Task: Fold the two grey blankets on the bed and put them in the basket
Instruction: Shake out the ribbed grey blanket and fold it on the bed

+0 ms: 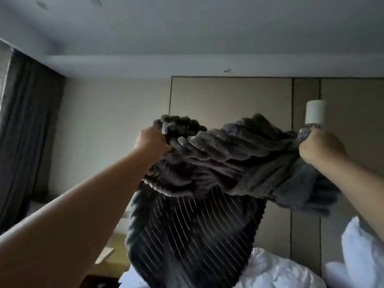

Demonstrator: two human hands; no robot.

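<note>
A grey ribbed fleece blanket (207, 183) hangs in the air in front of me, bunched along its top edge and drooping down over the bed (270, 269). My left hand (151, 142) grips the top edge at the left, arm stretched up. At the right my right hand (320, 146) grips the other end of that edge. Both fists are raised to about the same height, with the cloth sagging in folds between them. A second blanket and the basket are out of view.
White pillows (365, 256) and white bedding lie at the lower right. Behind the bed stands a beige panelled wall (228, 100) with a white wall lamp (314, 112). Dark curtains (27, 132) hang at the left, and a wooden bedside table (112, 256) is at lower left.
</note>
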